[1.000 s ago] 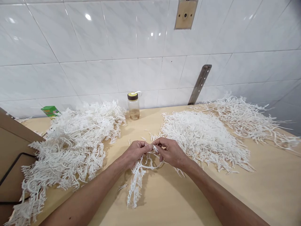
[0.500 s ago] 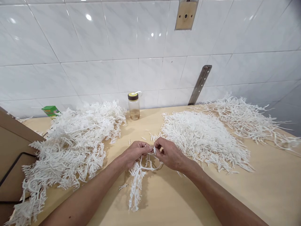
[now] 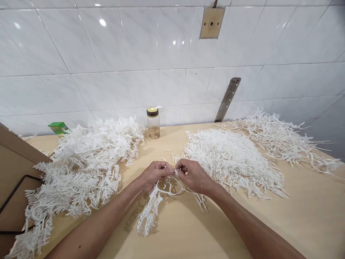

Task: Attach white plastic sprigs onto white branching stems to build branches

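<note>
Desk (image 3: 194, 233) bare up front. 1 white sprig (image 3: 149, 214) dangles from L hand (image 3: 155, 176) & R hand (image 3: 194, 176), both pinching its upper bits. Beyond, 3 white heaps: L heap (image 3: 88, 169), R heap (image 3: 229, 158), far-R heap (image 3: 280, 138); open strip betw. L & R. 1 bottle (image 3: 153, 126) nr back edge, 1 green box (image 3: 57, 127) behind L heap.

Bench (image 3: 188, 230) pale, wood-toned. Left: big tangled heap of white branching pieces (image 3: 88, 162); green box (image 3: 58, 127) behind it, base hidden. Towards back, just right of that heap: clear bottle (image 3: 153, 126), upright, liquid inside. Right of centre: dense heap of short white sprigs (image 3: 229, 158). Far right: looser spread of white stems (image 3: 283, 140). Few white scraps (image 3: 167, 150) between heaps.
</note>
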Demonstrator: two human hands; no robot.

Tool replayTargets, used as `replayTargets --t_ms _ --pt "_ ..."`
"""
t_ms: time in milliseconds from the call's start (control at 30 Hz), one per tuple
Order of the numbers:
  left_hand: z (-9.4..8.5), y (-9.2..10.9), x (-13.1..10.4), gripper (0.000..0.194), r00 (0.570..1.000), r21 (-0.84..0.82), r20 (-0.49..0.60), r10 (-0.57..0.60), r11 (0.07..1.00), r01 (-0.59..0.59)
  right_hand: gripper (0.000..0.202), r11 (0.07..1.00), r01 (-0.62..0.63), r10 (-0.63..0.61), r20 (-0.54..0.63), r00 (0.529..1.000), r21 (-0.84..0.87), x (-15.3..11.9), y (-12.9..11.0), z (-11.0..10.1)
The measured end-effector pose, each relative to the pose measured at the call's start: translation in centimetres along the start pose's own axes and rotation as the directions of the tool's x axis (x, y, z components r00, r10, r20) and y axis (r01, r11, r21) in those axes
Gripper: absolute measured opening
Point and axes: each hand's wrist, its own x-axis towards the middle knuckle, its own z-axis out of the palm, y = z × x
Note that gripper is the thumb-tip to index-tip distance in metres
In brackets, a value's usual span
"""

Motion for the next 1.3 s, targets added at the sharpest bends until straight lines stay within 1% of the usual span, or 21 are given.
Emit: replayTargets --t_ms 67,133,200,300,367,433,467,500,567,600,633,700,767,867,967,1100,1200,1300 --pt "0.0 0.0 -0.1 0.038 1.000 0.007 0.003 0.008 1.000 -0.008 0.009 0.998 -0.058 0.058 -0.019 0.998 -0.002 0.2 0.2 -0.1" --pt "0.2 0.0 -0.3 0.038 1.000 0.044 0.021 0.024 0.999 -0.025 0.009 0.991 -0.133 0.132 -0.084 0.988 -0.018 0.3 0.7 -0.5" --pt "0.5 0.0 -0.5 0.039 0.999 0.089 0.027 0.047 0.995 -0.049 0.008 0.976 -0.218 0.210 -0.178 0.961 -0.028 0.5 1.4 -1.2" --pt "0.9 -0.2 -0.6 0.039 0.992 0.115 -0.026 0.121 0.986 -0.118 0.008 0.947 -0.322 0.309 -0.292 0.905 0.003 0.6 2.5 -2.1" --pt "1.0 -0.5 -0.3 0.038 0.981 0.140 -0.081 0.176 0.977 -0.164 0.011 0.948 -0.319 0.295 -0.369 0.881 -0.005 0.6 2.9 -2.5" --pt "1.0 -0.9 0.0 0.036 0.968 0.187 -0.122 0.220 0.963 -0.195 0.016 0.966 -0.254 0.211 -0.421 0.882 -0.050 0.6 2.9 -2.6" --pt "1.0 -1.0 0.1 0.035 0.962 0.208 -0.133 0.237 0.956 -0.207 0.019 0.972 -0.226 0.184 -0.400 0.898 -0.059 0.5 2.7 -2.5" --pt "1.1 -1.2 0.1 0.033 0.958 0.226 -0.137 0.250 0.950 -0.216 0.020 0.977 -0.207 0.177 -0.342 0.923 -0.052 0.4 2.4 -2.5" --pt "1.1 -1.3 0.1 0.032 0.955 0.261 -0.131 0.267 0.938 -0.226 0.022 0.983 -0.184 0.178 -0.169 0.970 -0.019 0.2 1.7 -2.3" --pt "1.2 -1.4 0.1 0.032 0.954 0.279 -0.127 0.273 0.933 -0.229 0.023 0.986 -0.165 0.164 -0.088 0.983 -0.008 0.1 1.4 -2.1" --pt "1.2 -1.5 0.1 0.032 0.952 0.298 -0.123 0.279 0.926 -0.233 0.024 0.990 -0.139 0.139 -0.033 0.990 -0.006 0.0 1.1 -2.0" --pt "1.3 -1.6 0.0 0.032 0.948 0.340 -0.123 0.293 0.910 -0.237 0.023 0.996 -0.083 0.083 -0.012 0.996 -0.029 -0.1 0.6 -1.7" --pt "1.3 -1.7 0.1 0.031 0.946 0.379 -0.128 0.298 0.896 -0.231 0.021 0.996 -0.078 0.078 -0.012 0.997 -0.042 -0.2 0.3 -1.6" --pt "1.2 -2.1 0.3 0.031 0.946 0.414 -0.135 0.295 0.884 -0.217 0.024 0.991 -0.130 0.130 0.029 0.991 0.000 -0.2 0.2 -1.6" --pt "1.0 -2.2 0.5 0.030 0.939 0.422 -0.128 0.318 0.875 -0.239 0.027 0.973 -0.205 0.195 0.090 0.977 0.106 -0.2 0.5 -1.8" --pt "1.0 -2.2 0.5 0.030 0.932 0.422 -0.114 0.343 0.867 -0.267 0.023 0.939 -0.266 0.241 0.134 0.961 0.220 -0.3 1.3 -1.8" --pt "1.1 -2.1 0.3 0.029 0.935 0.449 -0.113 0.336 0.857 -0.253 0.024 0.939 -0.266 0.227 0.185 0.956 0.219 -0.3 1.4 -1.8" --pt "1.3 -2.0 0.0 0.028 0.938 0.479 -0.108 0.330 0.844 -0.242 0.026 0.948 -0.257 0.215 0.218 0.952 0.186 -0.3 1.0 -1.9"
